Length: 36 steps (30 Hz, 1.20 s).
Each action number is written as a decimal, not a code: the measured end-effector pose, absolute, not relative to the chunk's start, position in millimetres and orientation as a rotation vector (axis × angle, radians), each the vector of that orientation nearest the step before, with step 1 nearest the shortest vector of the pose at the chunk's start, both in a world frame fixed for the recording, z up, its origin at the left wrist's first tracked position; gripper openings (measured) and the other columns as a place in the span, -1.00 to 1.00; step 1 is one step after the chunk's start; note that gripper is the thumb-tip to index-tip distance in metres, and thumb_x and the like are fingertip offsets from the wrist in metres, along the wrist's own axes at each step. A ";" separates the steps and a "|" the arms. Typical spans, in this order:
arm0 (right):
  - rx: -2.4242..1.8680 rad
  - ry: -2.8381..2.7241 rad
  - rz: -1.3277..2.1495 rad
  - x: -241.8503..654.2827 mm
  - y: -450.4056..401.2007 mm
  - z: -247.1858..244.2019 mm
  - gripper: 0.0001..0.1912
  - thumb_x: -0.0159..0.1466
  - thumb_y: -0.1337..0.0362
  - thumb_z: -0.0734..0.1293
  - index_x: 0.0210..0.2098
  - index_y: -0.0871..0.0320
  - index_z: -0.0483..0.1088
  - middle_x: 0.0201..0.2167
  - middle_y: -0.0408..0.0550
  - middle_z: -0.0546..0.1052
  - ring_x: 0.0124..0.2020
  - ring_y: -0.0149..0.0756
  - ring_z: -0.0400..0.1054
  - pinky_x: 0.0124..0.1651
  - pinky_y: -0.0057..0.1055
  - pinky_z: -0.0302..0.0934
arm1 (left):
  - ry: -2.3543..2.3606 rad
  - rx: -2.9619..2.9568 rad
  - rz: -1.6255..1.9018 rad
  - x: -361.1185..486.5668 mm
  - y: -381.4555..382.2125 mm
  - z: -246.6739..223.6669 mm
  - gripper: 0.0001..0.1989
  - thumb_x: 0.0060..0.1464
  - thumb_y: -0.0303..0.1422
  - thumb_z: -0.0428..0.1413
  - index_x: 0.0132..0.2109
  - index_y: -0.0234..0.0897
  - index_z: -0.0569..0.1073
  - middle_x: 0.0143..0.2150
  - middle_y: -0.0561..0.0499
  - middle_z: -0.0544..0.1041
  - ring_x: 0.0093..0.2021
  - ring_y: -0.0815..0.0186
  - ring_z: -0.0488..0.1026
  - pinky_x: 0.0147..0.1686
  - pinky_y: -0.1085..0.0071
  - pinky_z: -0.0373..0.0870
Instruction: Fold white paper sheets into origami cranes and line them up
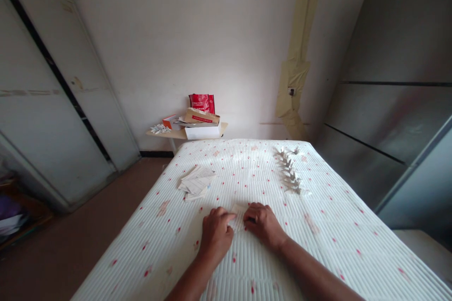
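Note:
A small pale piece of paper [239, 211] lies on the quilted bed cover [254, 263] between my hands. My left hand [216, 231] rests at its left side, index finger and thumb on the paper's edge. At the right side, my right hand [262, 222] has its fingers curled and pressed together on the paper. Farther off to the left lies a loose stack of printed paper sheets [197, 181]. Several folded paper figures [289, 171] stand in a column on the right part of the cover.
Beyond the bed, a small table [180, 134] holds a white box [203, 131], a red bag [202, 102] and a heap of small white pieces [160, 128]. Grey cabinets [384, 103] stand at the right, a pale wardrobe [70, 80] at the left.

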State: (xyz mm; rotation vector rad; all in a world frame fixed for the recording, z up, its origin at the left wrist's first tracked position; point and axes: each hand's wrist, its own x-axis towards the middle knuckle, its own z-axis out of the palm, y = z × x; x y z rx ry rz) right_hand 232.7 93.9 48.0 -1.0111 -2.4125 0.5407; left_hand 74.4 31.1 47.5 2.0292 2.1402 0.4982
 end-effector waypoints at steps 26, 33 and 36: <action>-1.029 -2.430 0.624 235.6 97.0 53.0 -0.85 0.11 0.42 0.24 -0.52 0.15 0.41 -0.49 -0.16 0.40 -0.36 -0.38 0.28 -0.27 -0.49 0.05 | 2.229 1.906 0.481 60.3 17.1 40.8 -0.56 -0.18 -0.59 -0.05 -0.11 -0.14 0.38 0.16 0.05 0.24 0.21 0.31 0.04 0.16 0.29 -0.07; -1.024 -2.414 0.656 236.0 97.3 53.9 -0.85 0.09 0.44 0.24 -0.54 0.15 0.39 -0.50 -0.17 0.40 -0.36 -0.38 0.29 -0.28 -0.48 0.07 | 2.175 1.954 0.451 52.4 12.4 37.7 -0.46 -0.23 -0.65 -0.07 -0.06 -0.15 0.37 0.19 0.05 0.21 0.22 0.32 0.04 0.18 0.30 -0.06; -0.994 -2.363 0.713 238.7 98.0 51.3 -0.87 0.06 0.46 0.25 -0.47 0.15 0.40 -0.45 -0.16 0.40 -0.36 -0.38 0.29 -0.27 -0.48 0.11 | 2.155 1.924 0.511 48.9 12.5 36.0 -0.40 -0.29 -0.69 -0.09 -0.07 -0.14 0.39 0.18 0.10 0.23 0.22 0.35 0.06 0.19 0.33 -0.06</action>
